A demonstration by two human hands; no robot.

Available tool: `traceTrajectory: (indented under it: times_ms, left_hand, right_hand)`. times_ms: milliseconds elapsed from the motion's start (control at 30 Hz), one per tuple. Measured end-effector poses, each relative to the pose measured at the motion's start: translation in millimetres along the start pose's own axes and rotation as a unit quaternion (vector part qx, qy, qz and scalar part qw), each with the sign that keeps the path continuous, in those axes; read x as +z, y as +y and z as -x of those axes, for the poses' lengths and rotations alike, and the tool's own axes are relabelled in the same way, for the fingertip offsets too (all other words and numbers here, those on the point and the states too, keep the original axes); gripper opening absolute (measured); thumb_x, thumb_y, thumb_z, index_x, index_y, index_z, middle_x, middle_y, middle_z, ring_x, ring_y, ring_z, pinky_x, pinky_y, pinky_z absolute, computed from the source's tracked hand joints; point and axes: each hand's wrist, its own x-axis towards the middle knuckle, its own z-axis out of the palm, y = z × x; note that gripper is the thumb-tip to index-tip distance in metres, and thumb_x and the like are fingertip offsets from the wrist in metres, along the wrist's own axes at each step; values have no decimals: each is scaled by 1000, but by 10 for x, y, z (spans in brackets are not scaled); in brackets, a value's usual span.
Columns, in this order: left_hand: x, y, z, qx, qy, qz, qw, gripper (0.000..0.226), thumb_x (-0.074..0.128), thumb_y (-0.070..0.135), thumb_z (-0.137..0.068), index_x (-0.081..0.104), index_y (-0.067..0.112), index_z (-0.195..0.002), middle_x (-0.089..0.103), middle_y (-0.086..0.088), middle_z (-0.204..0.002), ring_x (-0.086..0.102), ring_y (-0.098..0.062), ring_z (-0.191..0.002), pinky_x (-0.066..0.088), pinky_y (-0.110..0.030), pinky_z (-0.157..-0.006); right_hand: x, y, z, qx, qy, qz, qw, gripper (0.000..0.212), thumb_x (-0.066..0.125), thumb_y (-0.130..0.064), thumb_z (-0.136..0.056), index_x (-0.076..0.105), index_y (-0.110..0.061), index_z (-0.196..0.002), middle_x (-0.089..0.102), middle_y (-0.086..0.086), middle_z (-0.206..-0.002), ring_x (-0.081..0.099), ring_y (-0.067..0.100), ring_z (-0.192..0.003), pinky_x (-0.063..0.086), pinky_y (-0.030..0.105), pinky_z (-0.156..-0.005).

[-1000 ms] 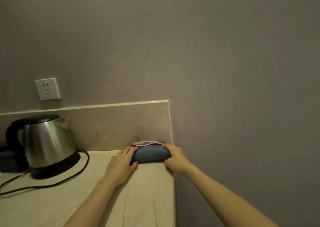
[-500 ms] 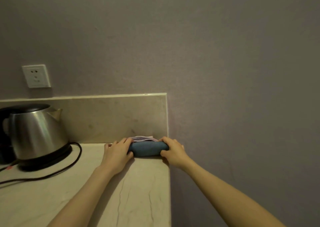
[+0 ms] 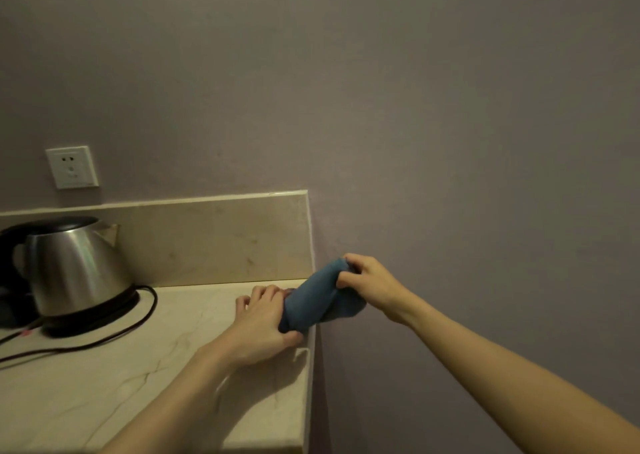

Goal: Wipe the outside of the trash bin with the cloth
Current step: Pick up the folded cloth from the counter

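Observation:
A blue cloth [image 3: 313,301] is bunched between both hands at the right edge of the marble counter [image 3: 145,367]. My left hand [image 3: 263,318] grips its lower end on the counter, thumb under the fabric. My right hand [image 3: 370,284] pinches the upper end, lifted off the counter and out past its edge in front of the wall. A sliver of another fabric shows behind my left fingers. No trash bin is in view.
A steel electric kettle [image 3: 72,270] stands on its black base at the left, its dark cord [image 3: 104,339] trailing across the counter. A white wall socket [image 3: 72,167] sits above the backsplash [image 3: 214,239]. Bare purple wall fills the right side.
The cloth lay folded against the backsplash corner with a hand at each end. It has now been lifted and pulled toward me, my right hand raising its end past the counter edge.

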Motion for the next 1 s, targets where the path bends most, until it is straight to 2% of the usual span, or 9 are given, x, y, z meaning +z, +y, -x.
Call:
traceTrajectory:
  times_ms: [100, 167, 267, 400, 500, 600, 733, 867, 1000]
  left_hand:
    - [-49, 381, 80, 13, 9, 187, 982, 49, 63, 56, -70, 39, 37, -107, 53, 17, -100, 46, -4, -92, 39, -33, -82]
    - [-86, 656, 128, 21, 27, 276, 960, 42, 69, 42, -70, 48, 25, -102, 63, 7, -97, 57, -11, -88, 49, -38, -78]
    - [-138, 1114, 205, 20, 41, 352, 935, 29, 65, 29, -69, 49, 13, -88, 62, 0, -83, 54, -11, -74, 47, -45, -71]
    - [-145, 1683, 276, 12, 25, 407, 913, 21, 63, 20, -79, 47, 9, -86, 58, -3, -79, 53, -12, -74, 46, -48, -70]
    - [-158, 2089, 320, 17, -16, 469, 883, 21, 60, 14, -82, 49, 4, -97, 61, -18, -95, 58, -19, -84, 50, -43, -73]
    - [-144, 2478, 351, 23, -64, 532, 844, 22, 58, 6, -83, 49, 2, -103, 62, -13, -94, 62, -15, -82, 50, -28, -68]
    - [-59, 2947, 359, -6, -84, 572, 816, 23, 56, 0, -82, 52, -1, -105, 64, -11, -91, 62, -22, -82, 48, -35, -72]
    - [-1, 3338, 344, -27, -80, 649, 756, 24, 54, -1, -82, 59, 5, -104, 72, -7, -90, 68, -20, -80, 55, -28, -67]
    - [-20, 3692, 289, -5, -68, 669, 740, 25, 52, -2, -84, 60, 13, -103, 73, -1, -88, 69, -17, -81, 54, -25, -63]
  right_hand:
    - [-251, -153, 170, -2, 34, -47, 998, 22, 58, -14, -72, 59, -30, -57, 55, -16, -53, 51, -2, -54, 41, 13, -50]
    - [-435, -249, 309, -9, 52, -64, 997, 14, 59, -17, -65, 60, -26, -55, 54, -14, -52, 50, -1, -53, 40, 14, -49]
    - [-695, -344, 552, -20, 76, -67, 995, 4, 60, -17, -61, 58, -19, -59, 52, -10, -53, 47, 3, -52, 39, 15, -47]
    - [-1122, -394, 905, -27, 115, -72, 990, 9, 69, -12, -70, 65, -19, -75, 65, -8, -66, 59, 3, -61, 47, 15, -57]
    - [-1447, -358, 1172, -9, 145, -74, 987, 15, 71, -12, -76, 64, -17, -88, 67, 2, -81, 62, 9, -71, 48, 17, -61]
    - [-1761, -265, 1443, 35, 163, -85, 982, 22, 73, -17, -75, 63, -14, -95, 68, 5, -84, 63, 13, -70, 50, 21, -57]
    - [-2170, -130, 1794, 93, 156, -137, 974, 33, 75, -21, -73, 61, -10, -101, 68, 12, -88, 65, 21, -72, 52, 31, -61]
    - [-2492, -20, 2117, 126, 141, -200, 962, 41, 78, -29, -67, 61, -10, -99, 67, 9, -89, 65, 19, -75, 53, 32, -62]
    - [-2665, 118, 2406, 165, 114, -268, 942, 52, 80, -44, -52, 68, -12, -91, 71, 10, -88, 68, 19, -77, 55, 35, -64]
